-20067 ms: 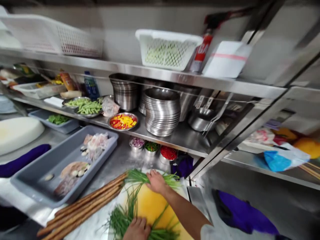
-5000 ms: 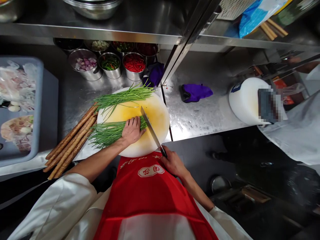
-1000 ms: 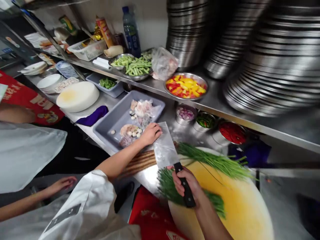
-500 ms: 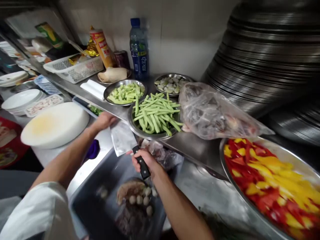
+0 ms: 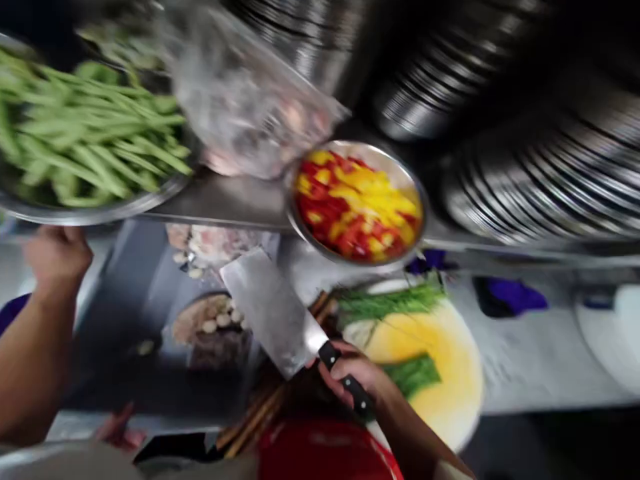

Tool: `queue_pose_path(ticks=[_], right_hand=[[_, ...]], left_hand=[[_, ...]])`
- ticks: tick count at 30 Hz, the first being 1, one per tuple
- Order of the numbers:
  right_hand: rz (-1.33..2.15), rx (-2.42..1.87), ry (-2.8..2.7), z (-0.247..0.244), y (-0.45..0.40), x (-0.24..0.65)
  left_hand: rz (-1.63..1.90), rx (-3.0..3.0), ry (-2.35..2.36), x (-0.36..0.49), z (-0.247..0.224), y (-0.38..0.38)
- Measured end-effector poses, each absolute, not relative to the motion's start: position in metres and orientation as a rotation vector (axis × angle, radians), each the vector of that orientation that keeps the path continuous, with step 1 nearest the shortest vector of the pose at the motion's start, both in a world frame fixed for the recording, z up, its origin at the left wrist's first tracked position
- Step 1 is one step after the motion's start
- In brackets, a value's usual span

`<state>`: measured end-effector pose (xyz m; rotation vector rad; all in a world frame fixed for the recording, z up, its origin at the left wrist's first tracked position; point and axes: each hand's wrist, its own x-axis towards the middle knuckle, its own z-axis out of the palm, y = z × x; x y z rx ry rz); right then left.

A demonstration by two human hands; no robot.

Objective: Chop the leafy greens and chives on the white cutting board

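My right hand (image 5: 350, 373) is wrapped around the black riveted handle of a cleaver (image 5: 270, 310). Its broad blade points up and left, over the right side of a dark tray (image 5: 115, 320). Beyond the blade, the tray holds brown meat with several small pale balls (image 5: 220, 323). My left hand (image 5: 60, 257) is at the tray's upper left, just below a metal dish of green beans (image 5: 95, 143). Its fingers look curled, but the tips are hidden, so what they hold does not show. To the right of the cleaver lies a round cutting board (image 5: 450, 380) with green herbs (image 5: 390, 300).
A shelf edge (image 5: 225, 220) runs across the view, bearing a bowl of sliced peppers (image 5: 357, 207) and a bag of meat (image 5: 250, 100). Stacked metal plates (image 5: 545, 173) stand behind. Other fingers (image 5: 120, 430) show at the bottom left. A purple cloth (image 5: 517, 297) lies right.
The view has swung right, bringing the cutting board and herbs into sight. The cleaver is now lower, away from the shelf and apart from my left hand.
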<state>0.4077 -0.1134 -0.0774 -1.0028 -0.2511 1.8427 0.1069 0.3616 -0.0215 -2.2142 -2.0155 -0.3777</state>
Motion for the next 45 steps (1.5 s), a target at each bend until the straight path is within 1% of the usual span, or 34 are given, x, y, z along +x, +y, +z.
queue_pose_path(ticks=[3,6,9,11,14,15,17,19,21,24,27,30,32,35,39,42,45], right_hand=[[1.637,-1.12,-0.154,-0.073,-0.213,0.423],[1.503,-1.17,-0.104,-0.077,-0.306,0.441],[1.371,-1.197,-0.086,-0.083,-0.394,0.467],[1.294,-1.233,-0.087,-0.086,-0.45,0.487],[1.23,-1.317,-0.094,-0.089,-0.521,0.513],[1.212,-1.352,-0.087,-0.091,-0.54,0.519],[1.178,-1.43,-0.063,-0.096,-0.57,0.526],[1.167,-1.507,-0.056,-0.103,-0.59,0.526],[1.18,-1.546,-0.082,-0.113,-0.6,0.523],[1.202,-1.546,-0.162,-0.129,-0.607,0.517],[1.111,-1.646,-0.32,-0.142,-0.608,0.515],[0.984,-1.825,-0.511,-0.148,-0.604,0.516],[0.941,-1.894,-0.623,-0.147,-0.6,0.517],[0.888,-1.926,-0.725,-0.142,-0.592,0.515],[0.846,-1.984,-0.765,-0.132,-0.579,0.508],[0.824,-2.034,-0.864,-0.12,-0.565,0.503],[0.838,-2.131,-0.944,-0.105,-0.547,0.498]], left_hand=[[-0.404,-2.442,-2.02,0.151,-0.025,0.285],[-0.48,-2.833,-1.674,0.204,-0.025,0.177],[-0.577,-3.161,-1.228,0.265,-0.034,0.048],[-0.522,-3.426,-0.908,0.307,-0.05,-0.038],[-0.291,-3.714,-0.386,0.366,-0.086,-0.142],[-0.224,-3.742,-0.293,0.384,-0.099,-0.166],[-0.144,-3.751,-0.28,0.417,-0.123,-0.197],[-0.12,-3.768,-0.426,0.447,-0.137,-0.208],[-0.096,-3.792,-0.663,0.475,-0.139,-0.202],[0.153,-3.731,-0.972,0.519,-0.122,-0.178],[0.386,-3.662,-1.038,0.561,-0.097,-0.157],[0.377,-3.682,-0.912,0.578,-0.082,-0.16],[0.362,-3.706,-0.707,0.564,-0.083,-0.177],[0.347,-3.704,-0.376,0.514,-0.105,-0.208],[0.083,-3.622,-0.017,0.452,-0.146,-0.226],[-0.028,-3.576,0.043,0.441,-0.163,-0.222],[-0.055,-3.542,0.117,0.449,-0.168,-0.215]])
